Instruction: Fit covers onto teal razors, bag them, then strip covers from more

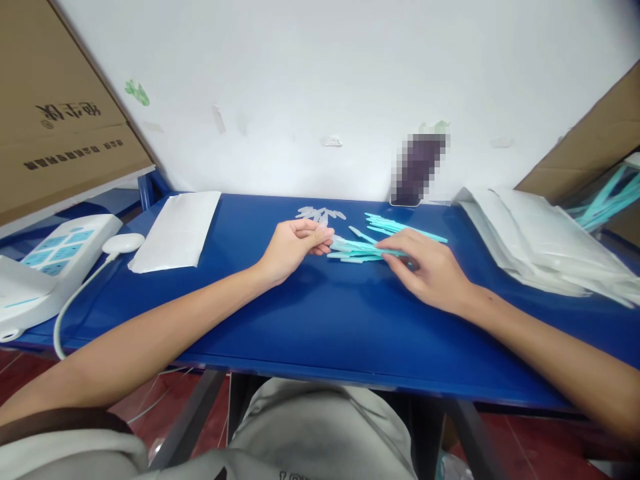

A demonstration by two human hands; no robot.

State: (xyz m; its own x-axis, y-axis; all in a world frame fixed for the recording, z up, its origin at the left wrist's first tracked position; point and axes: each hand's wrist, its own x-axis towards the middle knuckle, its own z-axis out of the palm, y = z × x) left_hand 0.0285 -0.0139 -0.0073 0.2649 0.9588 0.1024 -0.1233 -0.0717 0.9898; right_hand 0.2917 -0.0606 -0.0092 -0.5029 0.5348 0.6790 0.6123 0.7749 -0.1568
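Observation:
My left hand [299,241] is closed, thumb against forefinger, on a small translucent plastic cap [323,221]. Just behind it a loose pile of similar translucent caps [315,213] lies on the blue table. My right hand [427,265] pinches one of several thin turquoise plastic sticks [357,248] between thumb and fingers. These sticks lie between the two hands, their pale tips pointing left. A second bunch of turquoise sticks [405,228] rests behind my right hand. My fingers partly cover the held stick and cap.
A phone with a blurred screen [419,167] leans on the white wall. White plastic bags [540,233] lie at right, a white packet [175,230] at left. A white device with blue keys [63,257], its cable and cardboard boxes [65,87] stand on the left.

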